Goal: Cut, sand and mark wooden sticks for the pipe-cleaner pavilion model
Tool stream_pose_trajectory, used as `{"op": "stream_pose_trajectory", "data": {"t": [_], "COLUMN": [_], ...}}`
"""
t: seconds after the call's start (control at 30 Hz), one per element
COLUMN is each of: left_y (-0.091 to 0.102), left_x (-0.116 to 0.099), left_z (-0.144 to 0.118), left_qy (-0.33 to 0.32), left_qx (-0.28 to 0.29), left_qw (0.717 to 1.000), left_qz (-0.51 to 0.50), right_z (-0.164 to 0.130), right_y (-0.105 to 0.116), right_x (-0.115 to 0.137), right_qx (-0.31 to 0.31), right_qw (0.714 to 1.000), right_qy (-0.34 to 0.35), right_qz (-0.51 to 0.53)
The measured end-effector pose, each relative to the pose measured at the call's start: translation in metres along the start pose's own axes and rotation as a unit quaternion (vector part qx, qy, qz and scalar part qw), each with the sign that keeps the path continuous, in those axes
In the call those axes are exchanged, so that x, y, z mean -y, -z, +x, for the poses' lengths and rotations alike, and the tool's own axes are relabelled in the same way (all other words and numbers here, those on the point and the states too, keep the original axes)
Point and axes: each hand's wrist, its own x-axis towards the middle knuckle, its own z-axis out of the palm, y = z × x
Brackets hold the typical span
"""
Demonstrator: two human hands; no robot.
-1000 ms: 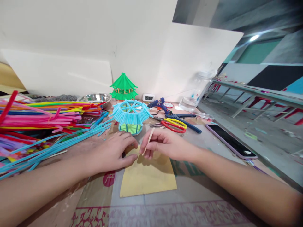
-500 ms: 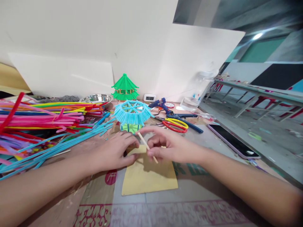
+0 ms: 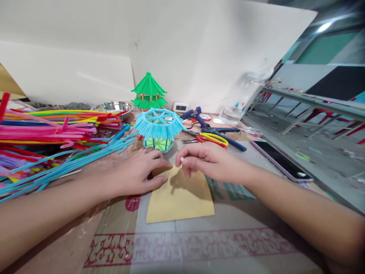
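My left hand (image 3: 137, 173) lies flat on the top left corner of a tan paper sheet (image 3: 182, 201), fingers spread and pressing down. My right hand (image 3: 208, 161) hovers over the sheet's top edge with its fingers curled around a thin wooden stick (image 3: 181, 160); only the stick's pale end shows at the fingertips. Just behind both hands stands a small pavilion model with a light blue pipe-cleaner roof (image 3: 158, 127).
A pile of coloured pipe cleaners (image 3: 51, 129) fills the left side, with light blue ones (image 3: 71, 165) fanned toward my left arm. Behind are a green pavilion model (image 3: 148, 91), a metal bowl (image 3: 114, 106), a glue gun (image 3: 196, 116), scissors (image 3: 213, 140) and a phone (image 3: 281, 161).
My right hand has turned the stick from upright, through a slant, into its curled fingers, so only the tip shows. The left hand has stayed on the paper. The view has shifted slightly.
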Motion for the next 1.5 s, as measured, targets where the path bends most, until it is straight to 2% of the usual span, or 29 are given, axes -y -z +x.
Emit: {"op": "stream_pose_trajectory", "data": {"t": [0.1,0.17,0.27,0.47,0.6,0.77,0.87,0.93,1.07,1.13,1.23,1.3,1.43,1.5], "left_y": [0.005,0.006,0.005,0.004,0.002,-0.002,-0.001,0.001,0.001,0.000,-0.001,-0.002,-0.003,-0.003], "left_x": [-0.003,-0.005,-0.005,-0.004,-0.002,0.000,0.000,-0.001,-0.001,-0.001,0.000,0.001,0.002,0.002], "left_z": [0.000,0.000,0.000,0.003,0.003,0.003,0.003,0.003,0.003,0.003,0.003,0.003,0.002,0.002], "left_qy": [0.018,0.031,0.032,0.011,0.008,0.002,0.000,0.003,0.011,0.010,0.004,0.003,0.003,0.001], "left_qx": [0.039,0.056,0.050,0.048,0.045,0.025,0.028,0.036,0.034,0.030,0.037,0.040,0.034,0.036], "left_qw": [0.999,0.998,0.998,0.998,0.998,0.999,0.999,0.999,0.999,0.999,0.998,0.998,0.998,0.998], "left_qz": [0.000,0.012,0.023,0.038,0.051,0.037,0.039,0.040,0.037,0.040,0.049,0.055,0.055,0.056], "right_z": [0.002,0.003,0.004,0.009,0.009,0.004,0.005,0.006,0.004,0.004,0.007,0.008,0.007,0.008], "right_y": [-0.003,-0.006,-0.012,-0.025,-0.022,-0.018,-0.022,-0.022,-0.018,-0.019,-0.022,-0.022,-0.018,-0.019], "right_x": [-0.012,-0.022,-0.033,-0.032,-0.035,-0.041,-0.037,-0.036,-0.042,-0.042,-0.038,-0.037,-0.040,-0.040], "right_qx": [-0.093,-0.106,-0.107,-0.096,-0.077,-0.113,-0.083,-0.061,-0.102,-0.116,-0.080,-0.061,-0.106,-0.106], "right_qw": [0.981,0.974,0.970,0.973,0.960,0.953,0.969,0.968,0.950,0.954,0.967,0.964,0.938,0.944], "right_qy": [0.056,0.058,0.034,0.043,0.038,0.023,0.041,0.048,0.029,0.030,0.053,0.056,0.011,0.015], "right_qz": [-0.161,-0.192,-0.217,-0.208,-0.267,-0.279,-0.231,-0.237,-0.293,-0.276,-0.237,-0.253,-0.329,-0.313]}}
